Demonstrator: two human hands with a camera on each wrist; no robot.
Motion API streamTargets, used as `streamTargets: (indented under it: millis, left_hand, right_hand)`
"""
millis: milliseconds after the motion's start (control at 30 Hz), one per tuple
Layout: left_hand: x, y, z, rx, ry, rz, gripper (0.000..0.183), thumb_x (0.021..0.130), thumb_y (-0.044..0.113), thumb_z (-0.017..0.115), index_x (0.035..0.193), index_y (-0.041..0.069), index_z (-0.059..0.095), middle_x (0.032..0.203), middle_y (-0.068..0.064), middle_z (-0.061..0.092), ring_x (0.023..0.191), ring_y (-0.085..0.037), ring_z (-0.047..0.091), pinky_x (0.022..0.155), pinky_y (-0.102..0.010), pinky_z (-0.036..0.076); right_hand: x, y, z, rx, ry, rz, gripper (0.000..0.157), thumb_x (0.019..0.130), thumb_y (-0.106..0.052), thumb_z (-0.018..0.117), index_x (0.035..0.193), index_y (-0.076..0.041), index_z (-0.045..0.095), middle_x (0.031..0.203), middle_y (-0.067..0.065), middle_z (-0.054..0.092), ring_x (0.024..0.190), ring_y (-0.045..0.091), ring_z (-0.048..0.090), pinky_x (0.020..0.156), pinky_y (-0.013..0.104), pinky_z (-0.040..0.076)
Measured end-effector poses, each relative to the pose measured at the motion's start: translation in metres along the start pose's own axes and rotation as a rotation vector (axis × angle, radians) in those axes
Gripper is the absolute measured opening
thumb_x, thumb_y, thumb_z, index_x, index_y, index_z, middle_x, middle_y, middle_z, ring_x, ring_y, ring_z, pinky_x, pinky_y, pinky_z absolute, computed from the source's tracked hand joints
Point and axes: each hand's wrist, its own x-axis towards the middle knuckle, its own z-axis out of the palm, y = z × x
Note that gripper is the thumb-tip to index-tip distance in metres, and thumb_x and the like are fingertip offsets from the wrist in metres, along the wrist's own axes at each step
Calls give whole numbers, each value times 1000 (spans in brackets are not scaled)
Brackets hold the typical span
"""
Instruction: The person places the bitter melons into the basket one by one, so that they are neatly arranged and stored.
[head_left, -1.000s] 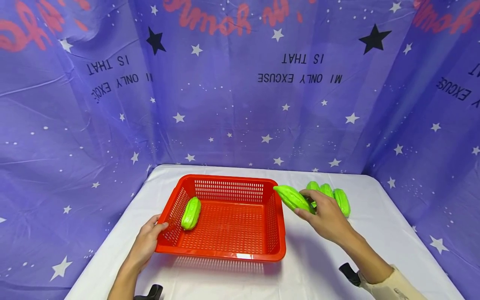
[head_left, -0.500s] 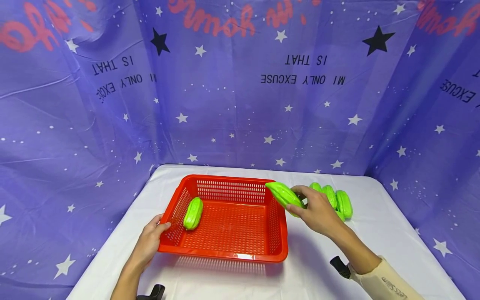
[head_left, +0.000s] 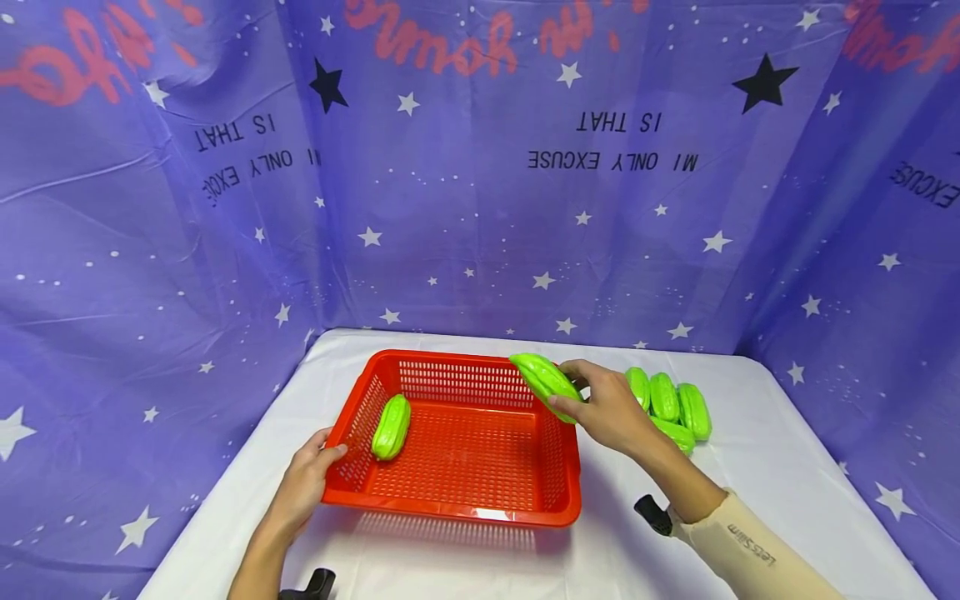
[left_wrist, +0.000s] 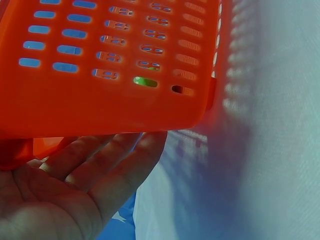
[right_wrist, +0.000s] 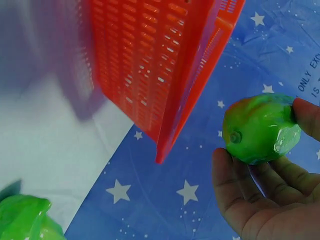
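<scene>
My left hand grips the left rim of a red plastic basket, thumb on top and fingers under the rim. In the left wrist view those fingers lie beneath the basket's edge. My right hand pinches a bright green ridged gourd between thumb and fingers, over the basket's right rim. The right wrist view shows this gourd end-on, a small stem nub facing the camera. Another green gourd lies inside the basket, by its left wall.
Several more green gourds lie together on the white tablecloth, right of the basket. A purple star-printed curtain stands behind and at both sides of the table. The basket appears lifted, with its shadow on the cloth.
My right hand has carried the gourd leftward, from beside the basket to over its right rim, uncovering more of the gourds on the table. My left hand keeps its grip on the basket.
</scene>
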Motion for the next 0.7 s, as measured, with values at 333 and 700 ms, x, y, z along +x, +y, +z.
streamTargets:
  millis: [333, 700]
  left_hand:
    - [-1, 2, 2, 0, 7, 4, 38, 107, 13, 41, 142, -1, 44, 120, -30, 60, 96, -35, 68, 75, -41, 60]
    - [-2, 0, 1, -5, 6, 7, 37, 107, 13, 41, 141, -2, 43, 119, -30, 60, 97, -37, 68, 75, -41, 60]
  right_hand:
    - [24, -4, 18, 106, -106, 72, 42, 88, -26, 79, 124, -6, 67, 101, 6, 72, 90, 19, 67, 68, 30, 56]
    - [48, -13, 50, 209, -217, 140, 36, 88, -23, 79, 116, -4, 69, 98, 4, 71, 82, 17, 66, 68, 30, 55]
